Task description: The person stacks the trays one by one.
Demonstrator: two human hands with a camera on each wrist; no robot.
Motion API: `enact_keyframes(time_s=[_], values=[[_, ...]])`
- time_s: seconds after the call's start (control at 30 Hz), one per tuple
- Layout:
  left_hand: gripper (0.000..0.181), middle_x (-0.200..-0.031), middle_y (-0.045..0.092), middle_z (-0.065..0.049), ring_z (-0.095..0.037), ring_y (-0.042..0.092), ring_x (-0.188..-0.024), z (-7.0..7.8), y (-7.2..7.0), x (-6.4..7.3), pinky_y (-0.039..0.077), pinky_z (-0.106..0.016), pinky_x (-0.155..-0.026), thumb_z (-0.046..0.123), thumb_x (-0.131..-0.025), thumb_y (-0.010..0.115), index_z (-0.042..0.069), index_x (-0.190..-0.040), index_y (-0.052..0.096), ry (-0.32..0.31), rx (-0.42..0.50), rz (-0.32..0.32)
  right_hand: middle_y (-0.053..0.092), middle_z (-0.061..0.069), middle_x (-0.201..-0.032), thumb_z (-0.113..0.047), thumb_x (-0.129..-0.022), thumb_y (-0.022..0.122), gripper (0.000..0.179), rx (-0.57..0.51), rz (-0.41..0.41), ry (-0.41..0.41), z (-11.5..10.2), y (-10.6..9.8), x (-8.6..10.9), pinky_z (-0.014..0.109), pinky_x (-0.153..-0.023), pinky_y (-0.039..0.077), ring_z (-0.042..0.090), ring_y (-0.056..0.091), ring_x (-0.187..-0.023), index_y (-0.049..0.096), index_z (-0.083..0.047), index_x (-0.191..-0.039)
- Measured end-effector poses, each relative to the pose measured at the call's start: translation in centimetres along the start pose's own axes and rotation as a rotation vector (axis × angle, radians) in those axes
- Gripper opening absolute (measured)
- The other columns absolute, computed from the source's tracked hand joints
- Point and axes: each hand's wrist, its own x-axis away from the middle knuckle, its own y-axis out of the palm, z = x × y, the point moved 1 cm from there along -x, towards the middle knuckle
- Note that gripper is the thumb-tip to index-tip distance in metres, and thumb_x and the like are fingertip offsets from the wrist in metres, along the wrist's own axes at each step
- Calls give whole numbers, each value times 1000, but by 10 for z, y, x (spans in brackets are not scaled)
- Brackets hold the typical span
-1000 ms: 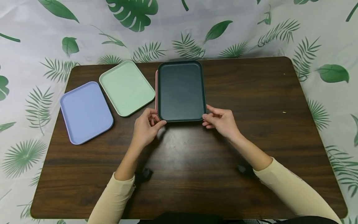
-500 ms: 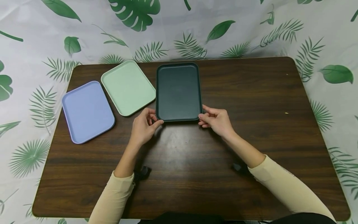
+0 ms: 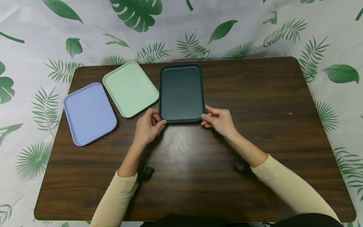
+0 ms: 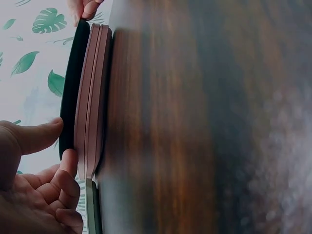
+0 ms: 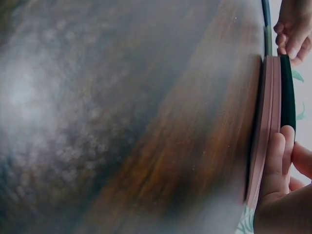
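Dark green is topping the pile; I'm watching the left hand (image 3: 146,128) and right hand (image 3: 220,122) pinching the near corners of the dark tray (image 3: 181,93), thumbs against curled fingers; it's sitting over a pink stack (image 4: 89,105); a mint tray (image 3: 130,90) is crowding its left side, a blue tray (image 3: 90,113) lying farther left; beneath, a brown wood-grain table (image 3: 255,94) is shining; leaf-printed cloth (image 3: 93,12) is hanging behind.

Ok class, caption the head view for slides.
Left hand and right hand hold a dark tray by its near corners, green tray and blue tray to its left.
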Motion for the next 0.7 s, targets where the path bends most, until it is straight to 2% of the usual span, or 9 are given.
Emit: enact_keyframes(time_s=[0.7], values=[[37, -88, 65, -5, -20, 52, -67, 0, 3, -2, 39, -34, -62, 20, -90, 74, 1, -117, 57, -7, -26, -7, 72, 18, -91, -12, -91, 71, 52, 9, 14, 19, 2, -1, -4, 33, -66, 57, 19, 73, -72, 53, 2, -137]])
